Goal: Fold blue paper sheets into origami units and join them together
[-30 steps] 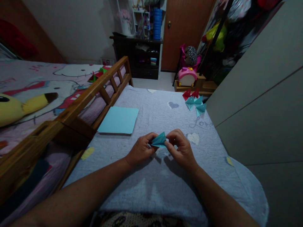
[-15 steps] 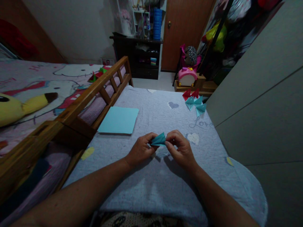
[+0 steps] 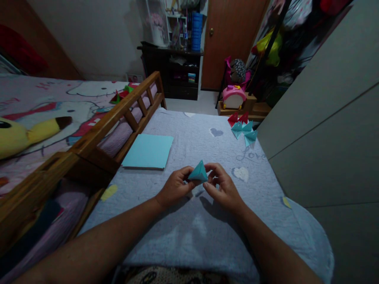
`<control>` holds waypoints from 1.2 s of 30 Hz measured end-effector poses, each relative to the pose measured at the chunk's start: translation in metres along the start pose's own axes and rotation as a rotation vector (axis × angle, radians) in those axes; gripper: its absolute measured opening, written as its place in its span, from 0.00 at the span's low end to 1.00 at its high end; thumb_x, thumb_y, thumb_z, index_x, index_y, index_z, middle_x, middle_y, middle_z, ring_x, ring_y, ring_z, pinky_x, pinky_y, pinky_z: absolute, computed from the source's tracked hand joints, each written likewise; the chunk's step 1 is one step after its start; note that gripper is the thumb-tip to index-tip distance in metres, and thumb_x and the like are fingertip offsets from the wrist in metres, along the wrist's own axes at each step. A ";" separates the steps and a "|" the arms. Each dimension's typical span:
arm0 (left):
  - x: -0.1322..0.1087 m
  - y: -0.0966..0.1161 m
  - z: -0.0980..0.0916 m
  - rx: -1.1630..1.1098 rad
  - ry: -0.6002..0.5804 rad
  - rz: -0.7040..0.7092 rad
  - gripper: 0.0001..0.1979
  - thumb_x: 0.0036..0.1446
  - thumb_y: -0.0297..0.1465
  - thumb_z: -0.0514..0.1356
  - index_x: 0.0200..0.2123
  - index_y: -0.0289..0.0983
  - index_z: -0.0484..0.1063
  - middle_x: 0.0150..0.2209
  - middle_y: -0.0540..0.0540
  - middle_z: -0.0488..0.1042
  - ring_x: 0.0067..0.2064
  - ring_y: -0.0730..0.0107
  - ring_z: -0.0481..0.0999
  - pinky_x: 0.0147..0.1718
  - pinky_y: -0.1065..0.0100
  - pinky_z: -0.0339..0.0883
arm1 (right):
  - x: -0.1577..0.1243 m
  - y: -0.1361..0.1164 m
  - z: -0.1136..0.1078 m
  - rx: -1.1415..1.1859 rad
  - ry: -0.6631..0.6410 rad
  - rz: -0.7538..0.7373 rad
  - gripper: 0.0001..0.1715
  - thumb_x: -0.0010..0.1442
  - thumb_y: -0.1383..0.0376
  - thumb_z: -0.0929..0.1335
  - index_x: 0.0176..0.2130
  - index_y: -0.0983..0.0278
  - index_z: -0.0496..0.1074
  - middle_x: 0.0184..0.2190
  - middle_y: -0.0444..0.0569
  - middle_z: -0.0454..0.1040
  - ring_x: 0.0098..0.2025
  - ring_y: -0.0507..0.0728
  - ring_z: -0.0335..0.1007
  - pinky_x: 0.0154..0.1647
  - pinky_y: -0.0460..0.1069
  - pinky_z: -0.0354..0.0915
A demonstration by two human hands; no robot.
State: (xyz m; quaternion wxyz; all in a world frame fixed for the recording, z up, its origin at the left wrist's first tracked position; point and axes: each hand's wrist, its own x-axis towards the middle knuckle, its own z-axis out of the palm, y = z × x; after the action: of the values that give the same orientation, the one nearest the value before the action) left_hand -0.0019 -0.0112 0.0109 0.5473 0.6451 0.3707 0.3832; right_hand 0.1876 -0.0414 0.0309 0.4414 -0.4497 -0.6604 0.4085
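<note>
Head: blue sheets [image 3: 148, 152] near rail [image 3: 118, 111], folded pieces [image 3: 248, 126] beyond held paper [image 3: 198, 172].

Folded teal piece [image 3: 199, 172]: paper, matt, crisp creases. Teal sheet stack [image 3: 148, 152], left: smooth matt paper. Red folded pieces [image 3: 233, 119], far right: paper. Heart-print cover [image 3: 177, 236]: matt cloth, slightly crinkled. Bed rail [image 3: 118, 111], left: wood, faint sheen. Yellow toy [image 3: 14, 138], left: soft plush. Door [image 3: 232, 47], far: wood, smooth; knob [image 3: 211, 32] shiny metal.
</note>
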 end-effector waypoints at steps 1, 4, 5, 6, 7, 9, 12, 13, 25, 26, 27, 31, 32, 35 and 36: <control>0.000 -0.001 0.000 -0.003 0.000 -0.006 0.09 0.57 0.35 0.66 0.38 0.35 0.75 0.34 0.48 0.75 0.36 0.68 0.73 0.38 0.67 0.65 | 0.001 0.001 0.000 -0.032 -0.005 0.004 0.13 0.57 0.66 0.68 0.45 0.61 0.70 0.39 0.47 0.69 0.33 0.52 0.65 0.29 0.47 0.62; -0.001 -0.002 0.000 -0.007 -0.011 -0.029 0.10 0.56 0.34 0.67 0.38 0.35 0.75 0.34 0.49 0.75 0.36 0.68 0.72 0.38 0.68 0.65 | 0.003 0.005 0.002 -0.080 -0.013 0.034 0.03 0.60 0.65 0.67 0.33 0.62 0.69 0.28 0.42 0.65 0.30 0.52 0.62 0.31 0.47 0.59; -0.001 -0.003 0.000 -0.016 -0.014 -0.036 0.10 0.56 0.34 0.67 0.39 0.35 0.75 0.34 0.49 0.74 0.36 0.69 0.72 0.38 0.68 0.65 | 0.004 0.007 0.002 -0.072 -0.013 0.050 0.05 0.60 0.65 0.67 0.31 0.62 0.68 0.27 0.42 0.64 0.29 0.52 0.61 0.31 0.48 0.58; -0.001 -0.003 0.001 -0.030 -0.017 -0.042 0.10 0.56 0.34 0.67 0.39 0.35 0.75 0.34 0.49 0.74 0.36 0.69 0.72 0.38 0.68 0.65 | 0.004 0.009 0.002 -0.056 -0.013 0.069 0.06 0.61 0.64 0.67 0.31 0.62 0.68 0.27 0.42 0.64 0.29 0.52 0.61 0.31 0.48 0.58; -0.001 -0.004 0.001 -0.050 -0.019 -0.050 0.11 0.55 0.34 0.68 0.39 0.35 0.75 0.34 0.49 0.74 0.36 0.70 0.72 0.37 0.69 0.65 | 0.004 0.010 0.002 -0.034 -0.012 0.086 0.07 0.61 0.64 0.67 0.31 0.62 0.68 0.27 0.42 0.64 0.29 0.52 0.60 0.31 0.48 0.58; -0.001 -0.004 0.002 -0.102 -0.022 -0.085 0.12 0.54 0.35 0.68 0.39 0.35 0.75 0.32 0.50 0.73 0.33 0.72 0.71 0.35 0.70 0.64 | 0.003 0.011 0.003 0.018 -0.008 0.116 0.07 0.61 0.62 0.67 0.32 0.62 0.69 0.27 0.42 0.65 0.30 0.52 0.61 0.32 0.48 0.58; 0.000 -0.002 0.001 -0.147 -0.040 -0.160 0.14 0.56 0.40 0.67 0.35 0.35 0.75 0.28 0.50 0.72 0.28 0.74 0.68 0.29 0.71 0.62 | 0.003 0.012 0.003 0.105 0.001 0.152 0.08 0.63 0.60 0.67 0.33 0.62 0.70 0.28 0.43 0.68 0.31 0.53 0.63 0.34 0.49 0.60; 0.000 -0.002 0.001 -0.144 -0.046 -0.176 0.14 0.56 0.41 0.67 0.34 0.34 0.75 0.27 0.50 0.72 0.27 0.74 0.68 0.28 0.71 0.61 | 0.003 0.012 0.004 0.139 0.001 0.157 0.08 0.63 0.60 0.67 0.34 0.62 0.71 0.29 0.43 0.69 0.32 0.53 0.64 0.35 0.49 0.61; 0.000 0.000 0.004 -0.143 -0.051 -0.163 0.12 0.54 0.38 0.68 0.34 0.34 0.75 0.26 0.51 0.70 0.28 0.73 0.67 0.29 0.70 0.60 | 0.004 0.019 0.010 0.235 0.044 0.127 0.10 0.60 0.63 0.70 0.43 0.60 0.71 0.34 0.44 0.72 0.36 0.55 0.69 0.38 0.50 0.65; 0.000 -0.001 0.004 -0.160 -0.037 -0.149 0.12 0.53 0.37 0.68 0.35 0.35 0.75 0.28 0.50 0.71 0.30 0.73 0.68 0.30 0.70 0.62 | 0.004 0.018 0.009 0.229 0.092 0.121 0.14 0.59 0.63 0.71 0.45 0.59 0.69 0.36 0.43 0.72 0.36 0.54 0.68 0.37 0.49 0.65; 0.001 -0.002 0.004 -0.169 -0.024 -0.137 0.12 0.53 0.36 0.68 0.37 0.35 0.75 0.30 0.50 0.72 0.31 0.72 0.69 0.32 0.70 0.62 | 0.004 0.018 0.009 0.216 0.141 0.116 0.18 0.57 0.64 0.72 0.47 0.57 0.67 0.38 0.43 0.71 0.35 0.53 0.67 0.35 0.48 0.65; 0.002 -0.007 0.002 -0.119 -0.011 -0.129 0.11 0.54 0.35 0.67 0.39 0.36 0.74 0.32 0.50 0.73 0.33 0.71 0.71 0.34 0.70 0.64 | 0.003 0.017 0.005 0.141 0.227 0.092 0.21 0.56 0.65 0.72 0.48 0.56 0.64 0.42 0.44 0.69 0.35 0.52 0.68 0.31 0.47 0.65; 0.002 -0.009 0.002 -0.101 -0.009 -0.121 0.11 0.55 0.35 0.67 0.40 0.36 0.74 0.33 0.50 0.73 0.33 0.70 0.71 0.35 0.70 0.64 | 0.003 0.016 0.005 0.122 0.222 0.077 0.19 0.57 0.66 0.72 0.46 0.56 0.65 0.41 0.44 0.69 0.35 0.52 0.68 0.31 0.47 0.65; 0.001 -0.012 0.001 -0.038 -0.004 -0.084 0.11 0.56 0.34 0.66 0.40 0.36 0.75 0.35 0.49 0.74 0.35 0.69 0.72 0.38 0.68 0.65 | 0.003 0.013 0.004 0.070 0.205 0.010 0.13 0.58 0.67 0.70 0.44 0.57 0.67 0.40 0.45 0.67 0.37 0.53 0.69 0.31 0.46 0.66; 0.001 -0.012 0.001 -0.015 -0.004 -0.075 0.10 0.56 0.34 0.66 0.40 0.36 0.75 0.35 0.49 0.74 0.36 0.69 0.72 0.38 0.68 0.65 | 0.003 0.012 0.004 0.055 0.202 -0.014 0.12 0.59 0.68 0.70 0.43 0.57 0.68 0.40 0.45 0.66 0.38 0.53 0.68 0.31 0.46 0.67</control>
State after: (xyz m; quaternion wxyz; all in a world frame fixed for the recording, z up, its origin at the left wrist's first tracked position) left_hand -0.0016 -0.0087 -0.0012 0.5670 0.6273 0.3906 0.3640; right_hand 0.1857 -0.0362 0.0186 0.5210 -0.4716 -0.6040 0.3760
